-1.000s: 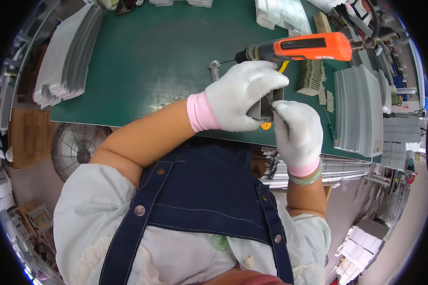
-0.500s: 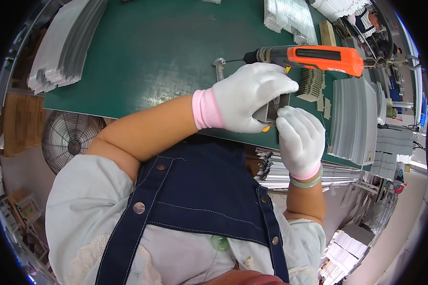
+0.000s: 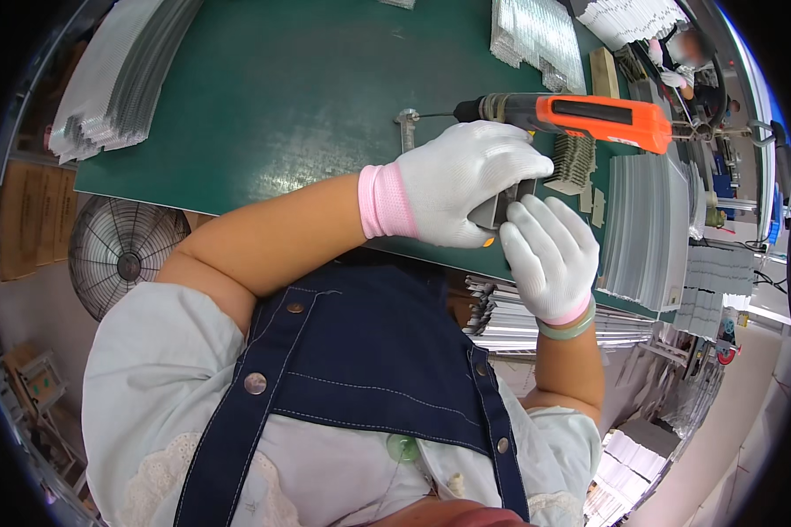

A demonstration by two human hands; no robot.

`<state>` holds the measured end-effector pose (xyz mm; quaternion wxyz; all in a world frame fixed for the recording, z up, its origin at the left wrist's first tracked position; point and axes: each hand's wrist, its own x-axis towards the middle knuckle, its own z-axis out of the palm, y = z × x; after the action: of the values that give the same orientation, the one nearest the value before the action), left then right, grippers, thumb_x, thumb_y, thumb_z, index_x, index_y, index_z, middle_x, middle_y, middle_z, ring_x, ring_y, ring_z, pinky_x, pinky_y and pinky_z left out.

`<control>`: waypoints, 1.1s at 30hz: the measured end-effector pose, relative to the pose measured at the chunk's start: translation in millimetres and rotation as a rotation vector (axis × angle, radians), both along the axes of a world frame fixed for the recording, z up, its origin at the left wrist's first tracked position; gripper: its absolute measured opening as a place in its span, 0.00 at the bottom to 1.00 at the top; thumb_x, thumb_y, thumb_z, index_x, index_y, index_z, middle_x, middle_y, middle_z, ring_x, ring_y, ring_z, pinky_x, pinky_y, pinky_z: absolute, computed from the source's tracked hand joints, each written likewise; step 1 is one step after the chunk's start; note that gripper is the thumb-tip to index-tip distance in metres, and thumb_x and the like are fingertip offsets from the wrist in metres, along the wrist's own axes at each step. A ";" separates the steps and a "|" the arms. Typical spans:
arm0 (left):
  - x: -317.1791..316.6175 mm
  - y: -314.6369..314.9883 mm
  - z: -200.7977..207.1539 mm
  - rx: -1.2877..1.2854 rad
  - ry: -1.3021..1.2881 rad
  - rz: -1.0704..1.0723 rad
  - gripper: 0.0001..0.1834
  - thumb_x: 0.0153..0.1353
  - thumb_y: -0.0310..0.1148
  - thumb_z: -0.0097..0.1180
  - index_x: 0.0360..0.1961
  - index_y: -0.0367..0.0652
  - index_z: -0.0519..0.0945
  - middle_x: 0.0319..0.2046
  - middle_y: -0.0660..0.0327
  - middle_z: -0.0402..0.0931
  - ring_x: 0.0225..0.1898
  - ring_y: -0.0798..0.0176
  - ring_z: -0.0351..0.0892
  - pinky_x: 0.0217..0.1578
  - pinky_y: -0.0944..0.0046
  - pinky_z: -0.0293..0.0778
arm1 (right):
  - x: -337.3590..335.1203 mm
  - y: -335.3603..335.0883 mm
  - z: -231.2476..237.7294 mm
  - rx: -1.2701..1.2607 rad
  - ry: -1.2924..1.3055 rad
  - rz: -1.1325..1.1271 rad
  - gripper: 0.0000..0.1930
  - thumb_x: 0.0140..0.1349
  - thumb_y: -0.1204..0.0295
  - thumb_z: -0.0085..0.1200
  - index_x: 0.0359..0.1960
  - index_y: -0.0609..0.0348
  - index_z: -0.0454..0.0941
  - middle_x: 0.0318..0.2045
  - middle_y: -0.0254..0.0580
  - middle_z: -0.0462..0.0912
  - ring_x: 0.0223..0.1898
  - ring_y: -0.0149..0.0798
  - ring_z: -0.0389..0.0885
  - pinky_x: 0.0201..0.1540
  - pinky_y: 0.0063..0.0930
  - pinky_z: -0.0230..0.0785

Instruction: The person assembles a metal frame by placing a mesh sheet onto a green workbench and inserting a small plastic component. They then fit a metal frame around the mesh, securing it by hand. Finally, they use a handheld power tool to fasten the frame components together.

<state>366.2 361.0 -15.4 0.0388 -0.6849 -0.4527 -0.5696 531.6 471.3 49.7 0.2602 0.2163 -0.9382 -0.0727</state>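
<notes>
My left hand [image 3: 466,184], in a white knitted glove with a pink cuff, is closed around a short grey metal profile [image 3: 485,213], its hollow end showing below the fingers. My right hand [image 3: 551,259], gloved the same way, has its bent fingertips at the profile's right edge; whatever is between them is hidden. Just beyond my left hand lies an orange and black power screwdriver [image 3: 584,119]. Its long bit points left, the tip at a small silver metal bracket [image 3: 407,130]. A small orange-yellow bit [image 3: 489,241] shows beneath my left hand.
Small grey metal pieces [image 3: 571,162] stand in rows right of my hands. Long profile stacks [image 3: 646,233] lie at the green table's [image 3: 308,88] right edge, others [image 3: 127,79] at far left. A floor fan [image 3: 130,263] stands below left. Another person [image 3: 684,57] works far right.
My right fingers have shifted slightly left and spread a little along the profile's edge. My left hand keeps its hold. The view has shifted slightly.
</notes>
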 end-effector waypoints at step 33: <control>3.3 29.7 -6.0 -0.011 -0.002 0.017 0.38 0.35 0.25 0.67 0.55 0.40 0.73 0.44 0.49 0.77 0.47 0.40 0.77 0.49 0.48 0.75 | -30.1 4.5 27.3 -0.355 -0.597 -0.694 0.09 0.56 0.63 0.60 0.32 0.53 0.87 0.27 0.48 0.83 0.31 0.52 0.83 0.36 0.41 0.76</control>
<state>369.5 390.7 -21.4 0.0393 -0.6808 -0.4616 -0.5674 501.4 475.8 77.1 -0.0269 -0.1456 -0.9864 0.0712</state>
